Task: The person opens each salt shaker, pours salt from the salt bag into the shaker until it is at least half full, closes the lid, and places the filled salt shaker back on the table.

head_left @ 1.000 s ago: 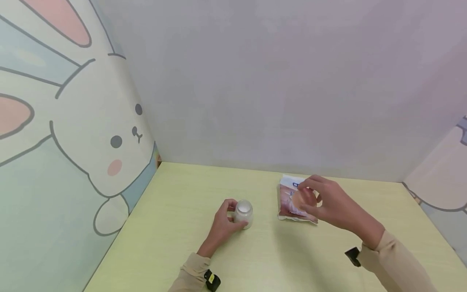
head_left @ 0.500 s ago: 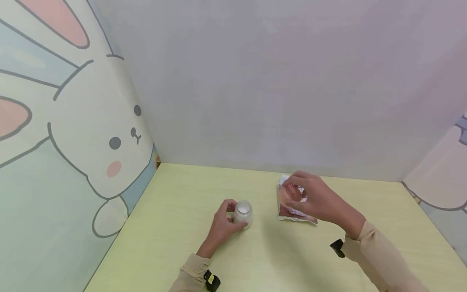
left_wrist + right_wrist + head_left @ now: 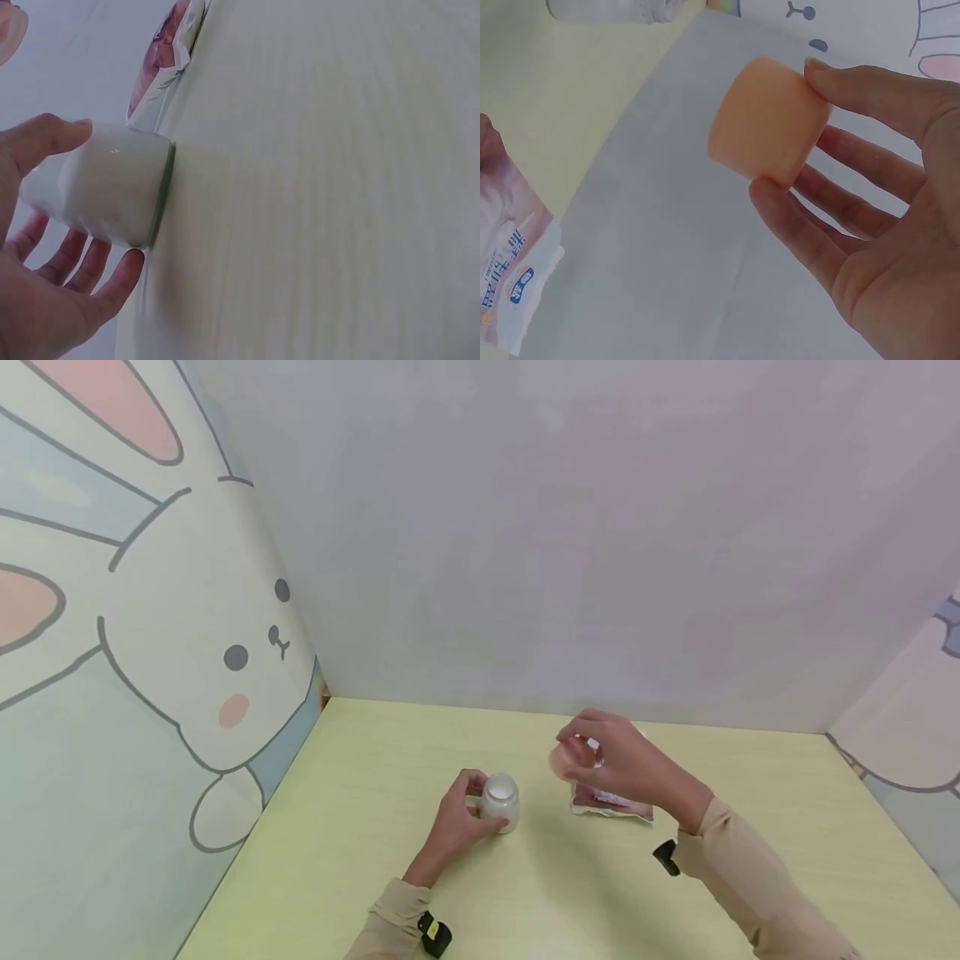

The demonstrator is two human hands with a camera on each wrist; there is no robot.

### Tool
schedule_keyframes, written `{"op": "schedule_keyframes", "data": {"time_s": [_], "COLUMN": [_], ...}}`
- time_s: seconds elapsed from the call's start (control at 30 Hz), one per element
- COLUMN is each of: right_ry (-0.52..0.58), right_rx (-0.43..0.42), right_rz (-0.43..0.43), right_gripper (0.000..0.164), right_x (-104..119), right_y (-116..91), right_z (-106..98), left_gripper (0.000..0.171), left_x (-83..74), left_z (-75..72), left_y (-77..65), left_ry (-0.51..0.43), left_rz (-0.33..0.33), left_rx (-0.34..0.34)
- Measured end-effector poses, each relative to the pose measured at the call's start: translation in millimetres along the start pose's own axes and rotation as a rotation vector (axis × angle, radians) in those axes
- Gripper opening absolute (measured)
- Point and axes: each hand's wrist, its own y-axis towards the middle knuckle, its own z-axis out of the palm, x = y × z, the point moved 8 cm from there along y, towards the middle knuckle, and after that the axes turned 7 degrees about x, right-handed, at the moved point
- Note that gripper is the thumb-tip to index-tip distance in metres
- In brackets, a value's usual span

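My left hand (image 3: 456, 823) grips a small whitish glass jar (image 3: 504, 810), open at the top, which stands upright on the table. In the left wrist view, thumb and fingers lie on either side of the jar (image 3: 112, 184). To the right, my right hand (image 3: 633, 767) holds a short peach-coloured cylinder (image 3: 769, 124) in the air, pinched between thumb and fingertips. What kind of thing the cylinder is I cannot tell. Behind and below that hand lies a printed pink-and-white plastic packet (image 3: 611, 806), partly covered by it in the head view.
The pale yellow table (image 3: 360, 777) meets a plain grey wall (image 3: 480, 568) at the back. A wall with a cartoon rabbit (image 3: 195, 635) borders it on the left, another printed wall (image 3: 900, 727) on the right.
My right hand has moved left with the peach-coloured cylinder, from over the packet's right part to past its left edge. My left hand stays on the jar.
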Motion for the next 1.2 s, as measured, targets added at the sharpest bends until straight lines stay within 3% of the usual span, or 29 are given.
{"op": "schedule_keyframes", "data": {"time_s": [0.37,0.57,0.8,0.9,1.03,1.2], "right_ry": [0.049,0.094,0.068,0.059,0.077,0.065], "right_rx": [0.08,0.106,0.117,0.132,0.16,0.178], "right_rz": [0.057,0.037,0.0,-0.013,-0.004,0.021], "right_gripper": [0.031,0.032,0.033,0.034,0.033,0.032], "right_x": [0,1,5,7,8,9], "right_y": [14,21,28,32,36,42], "right_z": [17,28,37,44,53,63], "left_gripper": [0.054,0.054,0.057,0.056,0.055,0.053], "left_x": [-3.1,1.6,32.9,38.6,36.4,17.7], "left_z": [-0.3,-0.1,3.5,3.3,2.6,2.1], "left_y": [1.7,4.5,12.0,12.2,11.3,6.8], "left_ry": [-0.008,-0.008,0.054,0.068,0.059,0.029], "left_rz": [-0.014,-0.001,-0.024,-0.04,-0.021,-0.015], "left_rx": [0.01,0.01,0.013,0.017,0.019,0.036]}}
